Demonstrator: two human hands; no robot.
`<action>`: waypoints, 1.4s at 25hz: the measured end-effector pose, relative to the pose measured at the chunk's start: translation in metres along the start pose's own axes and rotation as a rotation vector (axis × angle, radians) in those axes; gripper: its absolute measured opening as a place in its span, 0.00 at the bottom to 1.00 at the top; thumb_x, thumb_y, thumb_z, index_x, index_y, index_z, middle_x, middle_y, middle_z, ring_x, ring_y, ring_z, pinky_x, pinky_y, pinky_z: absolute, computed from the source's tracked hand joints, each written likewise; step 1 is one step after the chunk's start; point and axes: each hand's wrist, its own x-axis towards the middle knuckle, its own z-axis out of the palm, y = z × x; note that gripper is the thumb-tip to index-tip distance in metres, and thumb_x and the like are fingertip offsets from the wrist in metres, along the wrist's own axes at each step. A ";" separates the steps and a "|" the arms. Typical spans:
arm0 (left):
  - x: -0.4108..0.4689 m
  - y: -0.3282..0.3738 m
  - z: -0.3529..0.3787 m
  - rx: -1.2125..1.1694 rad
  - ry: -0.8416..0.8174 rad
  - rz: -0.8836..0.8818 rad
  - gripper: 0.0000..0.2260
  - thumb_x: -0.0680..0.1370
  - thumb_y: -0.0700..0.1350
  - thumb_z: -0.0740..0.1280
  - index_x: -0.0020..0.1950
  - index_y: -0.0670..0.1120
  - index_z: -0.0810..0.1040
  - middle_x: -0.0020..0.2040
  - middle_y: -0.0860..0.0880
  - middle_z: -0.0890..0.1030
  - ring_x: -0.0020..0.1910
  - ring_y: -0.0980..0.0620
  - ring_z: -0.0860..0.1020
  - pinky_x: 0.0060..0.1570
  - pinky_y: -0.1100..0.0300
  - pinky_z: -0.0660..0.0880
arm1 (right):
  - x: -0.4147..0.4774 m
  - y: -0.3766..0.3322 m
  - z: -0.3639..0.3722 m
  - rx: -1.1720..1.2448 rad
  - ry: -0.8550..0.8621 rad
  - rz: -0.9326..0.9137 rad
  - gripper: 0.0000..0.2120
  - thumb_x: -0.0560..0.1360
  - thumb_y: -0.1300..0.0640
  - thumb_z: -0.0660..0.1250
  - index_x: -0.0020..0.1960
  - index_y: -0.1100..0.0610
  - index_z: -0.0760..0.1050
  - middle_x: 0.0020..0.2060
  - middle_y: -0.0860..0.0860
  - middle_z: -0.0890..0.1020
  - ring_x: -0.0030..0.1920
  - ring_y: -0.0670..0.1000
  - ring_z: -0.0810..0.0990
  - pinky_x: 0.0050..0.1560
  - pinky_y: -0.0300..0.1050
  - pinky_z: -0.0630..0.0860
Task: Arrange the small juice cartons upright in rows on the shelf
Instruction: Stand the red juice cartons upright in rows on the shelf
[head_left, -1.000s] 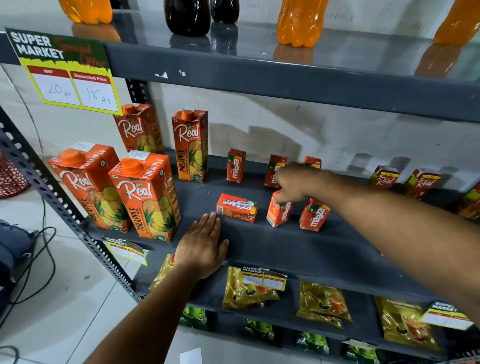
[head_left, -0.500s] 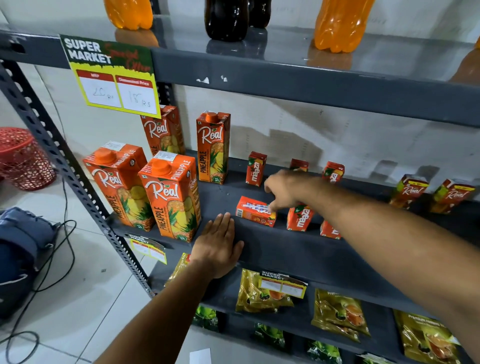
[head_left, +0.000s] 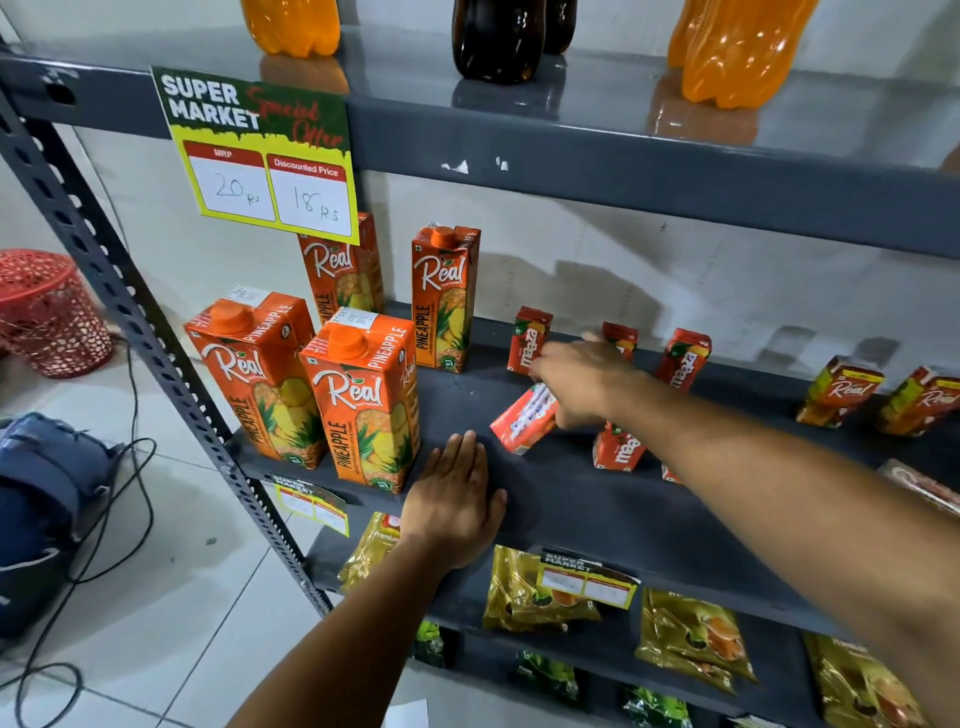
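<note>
Small red Maaza juice cartons stand on the dark grey shelf (head_left: 597, 509). One (head_left: 529, 339) is upright at the back, two more (head_left: 684, 358) stand behind my right arm, and another (head_left: 615, 451) stands in front, below my wrist. My right hand (head_left: 582, 376) grips a tilted small carton (head_left: 522, 420), its lower end just above the shelf. My left hand (head_left: 453, 501) lies flat, palm down, on the shelf's front edge, holding nothing.
Four tall Real pineapple cartons (head_left: 366, 400) stand at the shelf's left. Two small Real cartons (head_left: 839, 391) stand at the right. Bottles line the upper shelf above a price sign (head_left: 260, 156). Gold packets (head_left: 540, 590) hang below. A red basket (head_left: 49, 312) sits on the floor.
My right hand has taken hold of the carton that lay flat and has lifted one end, so it now tilts up. My left hand has stayed in place.
</note>
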 end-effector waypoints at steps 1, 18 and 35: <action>0.000 0.000 0.000 0.000 0.001 -0.001 0.31 0.81 0.58 0.48 0.77 0.39 0.51 0.79 0.41 0.51 0.77 0.44 0.49 0.74 0.52 0.46 | 0.000 0.003 -0.005 -0.043 0.043 -0.097 0.23 0.65 0.52 0.73 0.58 0.52 0.75 0.54 0.52 0.77 0.51 0.57 0.78 0.55 0.56 0.75; 0.000 0.001 0.000 0.013 -0.004 -0.004 0.31 0.80 0.58 0.47 0.76 0.39 0.50 0.79 0.41 0.52 0.77 0.44 0.50 0.73 0.52 0.46 | -0.014 0.003 -0.017 -0.043 0.016 -0.099 0.31 0.68 0.38 0.69 0.64 0.53 0.70 0.54 0.56 0.80 0.55 0.58 0.76 0.55 0.53 0.70; -0.030 0.084 0.005 -0.140 0.171 0.386 0.26 0.79 0.55 0.54 0.71 0.39 0.67 0.73 0.40 0.67 0.74 0.42 0.61 0.73 0.48 0.57 | -0.125 0.120 0.025 0.320 0.183 0.539 0.26 0.71 0.35 0.60 0.62 0.51 0.70 0.57 0.57 0.80 0.54 0.61 0.79 0.43 0.49 0.71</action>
